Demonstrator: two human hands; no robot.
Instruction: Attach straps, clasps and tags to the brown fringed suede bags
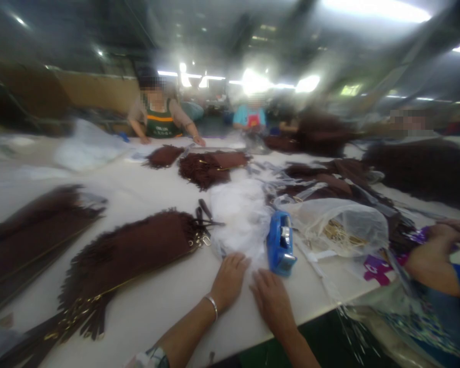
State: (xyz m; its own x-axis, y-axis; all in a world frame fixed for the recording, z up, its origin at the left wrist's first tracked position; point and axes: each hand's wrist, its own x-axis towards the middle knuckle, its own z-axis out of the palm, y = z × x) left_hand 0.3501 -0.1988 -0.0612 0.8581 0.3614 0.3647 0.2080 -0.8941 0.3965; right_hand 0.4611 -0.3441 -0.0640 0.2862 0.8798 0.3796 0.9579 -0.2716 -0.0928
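A crumpled heap of thin white filmy sheeting lies on the table ahead of both hands; I cannot tell its exact kind. My left hand, with a silver bangle at the wrist, rests palm down at its near edge, fingers stretched forward. Just to the right, my right hand lies low over the table with its fingers slightly bent and apart, somewhat blurred. Neither shows a thing held. Beyond my right fingertips stands a blue tape dispenser. Left of the sheeting is a dark brown fringed bag with gold clasps.
Another brown bag lies at far left. More fringed bags sit farther back. A translucent bag of tan cords is right of the dispenser. A co-worker's arm reaches in at right. Other people stand across the table.
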